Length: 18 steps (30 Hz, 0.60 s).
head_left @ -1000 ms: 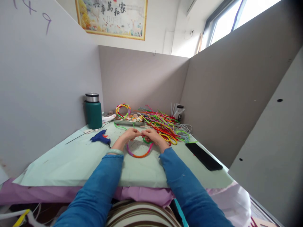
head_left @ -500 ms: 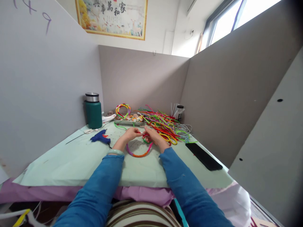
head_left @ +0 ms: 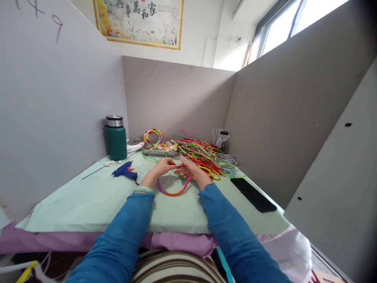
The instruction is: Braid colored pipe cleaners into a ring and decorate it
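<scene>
My left hand [head_left: 162, 166] and my right hand [head_left: 191, 169] meet over the pale green table top [head_left: 88, 200]. Both pinch the ends of a curved headband [head_left: 172, 192] wrapped in purple, orange and pink fuzzy wire, which arcs toward me between my wrists. A red fuzzy wire [head_left: 178, 167] runs between the fingertips of both hands. A green wire loop lies just under my right hand. A jade bangle [head_left: 142, 189] sits on my left wrist.
A blue glue gun [head_left: 126, 171] lies left of my hands. A green flask [head_left: 116, 137], a metal tray [head_left: 160, 149] with a wrapped headband, a heap of coloured fuzzy wires [head_left: 204, 156] and a black phone [head_left: 252, 193] stand around. Grey partitions wall three sides.
My right hand's fingers have shifted slightly and spread a little around the red wire. The headband and my left hand have barely moved.
</scene>
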### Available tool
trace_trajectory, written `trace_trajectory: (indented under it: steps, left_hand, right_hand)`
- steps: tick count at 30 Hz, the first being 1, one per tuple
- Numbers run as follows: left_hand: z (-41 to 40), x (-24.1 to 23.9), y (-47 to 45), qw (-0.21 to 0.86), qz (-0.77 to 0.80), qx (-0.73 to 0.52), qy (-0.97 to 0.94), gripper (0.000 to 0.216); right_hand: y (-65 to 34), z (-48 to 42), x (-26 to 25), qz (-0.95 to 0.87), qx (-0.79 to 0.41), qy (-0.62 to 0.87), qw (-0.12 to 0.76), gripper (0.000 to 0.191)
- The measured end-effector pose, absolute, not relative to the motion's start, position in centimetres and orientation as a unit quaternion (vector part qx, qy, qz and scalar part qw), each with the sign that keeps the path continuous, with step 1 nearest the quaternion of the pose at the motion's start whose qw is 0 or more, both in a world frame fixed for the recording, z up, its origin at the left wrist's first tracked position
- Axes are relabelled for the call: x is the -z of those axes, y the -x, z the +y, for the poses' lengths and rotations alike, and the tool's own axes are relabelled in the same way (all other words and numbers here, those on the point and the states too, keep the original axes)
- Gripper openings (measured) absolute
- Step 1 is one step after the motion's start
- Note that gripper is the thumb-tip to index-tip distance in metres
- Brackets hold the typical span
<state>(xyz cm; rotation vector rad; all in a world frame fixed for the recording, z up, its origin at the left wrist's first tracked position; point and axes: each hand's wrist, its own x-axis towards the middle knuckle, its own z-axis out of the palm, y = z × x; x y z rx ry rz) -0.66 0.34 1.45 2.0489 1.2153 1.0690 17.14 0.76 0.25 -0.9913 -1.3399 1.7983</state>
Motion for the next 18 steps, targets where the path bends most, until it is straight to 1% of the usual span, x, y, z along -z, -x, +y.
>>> trace_trajectory:
  steps: [5,11,18]
  left_hand:
    - [0.47,-1.32,0.63,0.221,0.465,-0.381,-0.768,0.021]
    - [0.26,-1.41,0.56,0.183,0.475,-0.377,-0.774,0.013]
    - [-0.10,-1.68,0.42,0.191,0.479,-0.375,-0.770,0.019]
  right_hand:
    - [-17.13,0.86,-0.12,-0.515,-0.692,0.390,0.322,0.030]
    - [-17.25,1.41,0.39,-0.533,-0.691,0.369,0.320,0.033]
    - [-16.97,0.59,-0.07,-0.556,-0.648,0.363,0.373,0.011]
